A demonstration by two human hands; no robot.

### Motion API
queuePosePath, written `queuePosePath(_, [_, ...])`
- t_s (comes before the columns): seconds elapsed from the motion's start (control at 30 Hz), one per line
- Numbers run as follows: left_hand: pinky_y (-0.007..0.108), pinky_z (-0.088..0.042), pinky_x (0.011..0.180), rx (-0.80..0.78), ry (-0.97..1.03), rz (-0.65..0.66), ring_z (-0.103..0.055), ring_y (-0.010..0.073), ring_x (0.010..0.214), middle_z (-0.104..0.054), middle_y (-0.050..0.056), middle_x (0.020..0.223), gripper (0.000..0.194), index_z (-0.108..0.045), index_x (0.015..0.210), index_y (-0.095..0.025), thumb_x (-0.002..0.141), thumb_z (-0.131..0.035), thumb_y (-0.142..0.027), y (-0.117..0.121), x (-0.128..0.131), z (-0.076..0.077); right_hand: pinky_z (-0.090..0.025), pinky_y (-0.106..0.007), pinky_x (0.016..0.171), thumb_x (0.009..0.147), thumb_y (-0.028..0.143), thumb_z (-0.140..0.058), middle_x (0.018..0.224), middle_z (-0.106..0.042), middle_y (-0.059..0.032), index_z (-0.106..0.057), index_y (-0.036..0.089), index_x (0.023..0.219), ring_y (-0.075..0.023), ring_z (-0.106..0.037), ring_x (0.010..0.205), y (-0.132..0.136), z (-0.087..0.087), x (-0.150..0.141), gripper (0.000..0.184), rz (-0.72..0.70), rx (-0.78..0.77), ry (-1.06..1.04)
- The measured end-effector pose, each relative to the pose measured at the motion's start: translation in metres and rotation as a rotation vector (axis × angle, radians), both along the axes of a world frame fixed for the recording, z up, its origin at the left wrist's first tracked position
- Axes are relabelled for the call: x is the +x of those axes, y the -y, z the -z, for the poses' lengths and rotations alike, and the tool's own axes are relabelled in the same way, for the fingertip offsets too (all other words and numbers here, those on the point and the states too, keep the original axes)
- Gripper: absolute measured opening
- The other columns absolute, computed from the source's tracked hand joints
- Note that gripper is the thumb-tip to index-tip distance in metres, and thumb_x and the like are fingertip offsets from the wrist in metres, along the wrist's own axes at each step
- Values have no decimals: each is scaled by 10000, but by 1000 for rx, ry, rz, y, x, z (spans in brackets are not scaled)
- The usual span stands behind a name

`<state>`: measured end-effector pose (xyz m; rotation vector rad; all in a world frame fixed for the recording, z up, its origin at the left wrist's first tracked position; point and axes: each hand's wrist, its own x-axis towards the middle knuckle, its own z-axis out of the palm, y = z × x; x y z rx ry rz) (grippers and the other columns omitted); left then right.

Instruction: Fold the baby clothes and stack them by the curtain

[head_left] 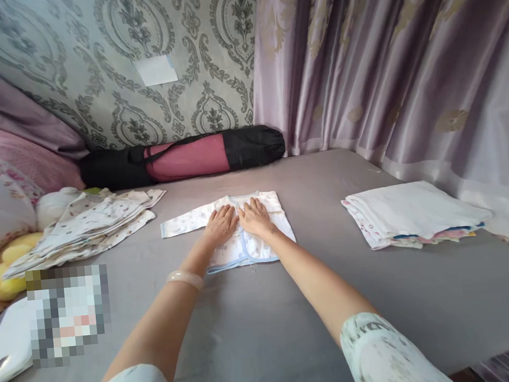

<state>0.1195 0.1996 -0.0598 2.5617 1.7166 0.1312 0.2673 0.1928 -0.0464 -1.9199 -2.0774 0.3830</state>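
As both arms (320,277) stretch forward, hands (255,217) open and flat, side by side on a small patterned top (255,249).

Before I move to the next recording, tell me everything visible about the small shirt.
The small shirt is white with a faint print and pale blue edging, apparently soft cloth. It lies spread on the grey sheet, neckline away from the person, one sleeve stretched out to the left; no sleeve sticks out on the right. The left hand and right hand rest palms down on it.
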Motion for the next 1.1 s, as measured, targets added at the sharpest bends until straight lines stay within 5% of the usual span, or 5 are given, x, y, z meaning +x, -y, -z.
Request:
queuePosePath(0.17, [433, -193, 1184, 34, 10, 0, -279, 233, 1444, -366, 121, 1539, 525, -396, 1449, -172, 993, -237, -378, 2, 1, 2, 10, -467, 1182, 996, 424, -195, 1608, -202, -94, -310, 144, 1517, -253, -76, 1488, -6, -5, 9, 603, -138, 75, 54])
queuePosePath(0.3, [424, -189, 1188, 23, 12, -9, -269, 237, 1450, -349, 121, 1548, 543, -379, 1464, -136, 991, -220, -350, 4, 2, 1, -9, -466, 1187, 997, 416, -179, 1609, -201, -63, -286, 166, 1529, -246, -95, 1486, -7, 1, 9, 598, -227, -13, 80])
queuePosePath(0.63, [405, -177, 1194, 22, 6, -29, -264, 220, 1453, -352, 97, 1550, 524, -384, 1461, -154, 990, -246, -339, 6, 3, -3, -24, -462, 1189, 998, 443, -119, 1618, -163, -42, -235, 184, 1546, -232, -81, 1489, -12, -3, 12, 617, -240, -140, 38])
queuePosePath(0.73, [419, -186, 1193, 25, 12, -33, -269, 227, 1451, -351, 101, 1550, 526, -381, 1462, -139, 993, -249, -335, 5, 3, -2, -2, -467, 1186, 998, 445, -89, 1622, -142, -58, -223, 157, 1546, -226, -57, 1491, -16, -7, 22, 634, -155, -65, 39])
queuePosePath(1.1, [441, -222, 1181, 70, 16, -15, -311, 250, 1433, -382, 112, 1531, 509, -415, 1446, -158, 992, -280, -343, 2, 1, 5, -19, -443, 1187, 1000, 419, -168, 1609, -178, -110, -245, 74, 1531, -252, -101, 1482, -15, 19, 36, 638, -56, 7, 173])
